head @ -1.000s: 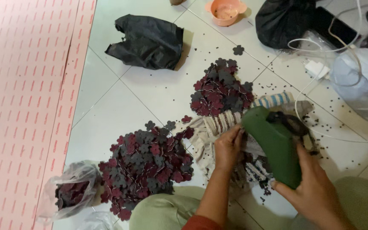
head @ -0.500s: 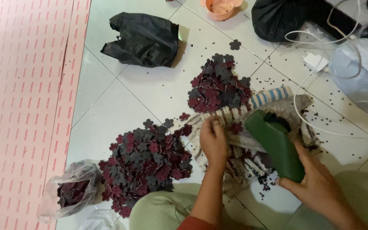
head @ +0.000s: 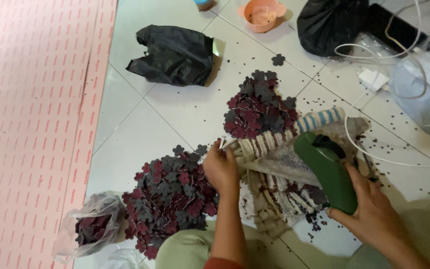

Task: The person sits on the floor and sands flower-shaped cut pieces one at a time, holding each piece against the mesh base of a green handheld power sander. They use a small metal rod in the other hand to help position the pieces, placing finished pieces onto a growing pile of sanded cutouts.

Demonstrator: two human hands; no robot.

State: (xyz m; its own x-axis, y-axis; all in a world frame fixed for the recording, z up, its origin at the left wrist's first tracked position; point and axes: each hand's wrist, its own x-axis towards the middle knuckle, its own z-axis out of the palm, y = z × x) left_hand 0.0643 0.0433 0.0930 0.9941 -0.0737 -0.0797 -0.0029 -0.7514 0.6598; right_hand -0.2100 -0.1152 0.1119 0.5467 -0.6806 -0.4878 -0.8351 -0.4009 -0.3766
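- Green handheld tool (head: 327, 172) gripped in the right hand (head: 369, 214) over a striped woven mat (head: 274, 174).
- Left hand (head: 221, 168), fingers clenched, presses the mat's edge beside flower-shaped cutouts (head: 172, 194) on the tiled floor (head: 140, 124).

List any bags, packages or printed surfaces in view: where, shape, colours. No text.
Black plastic bag: top centre floor, crumpled.
Second black bag: top right, bulging.
Clear bag: bottom left, holds dark red pieces.
Translucent grey bag: right edge.
Pink mat: left, rows of small print.
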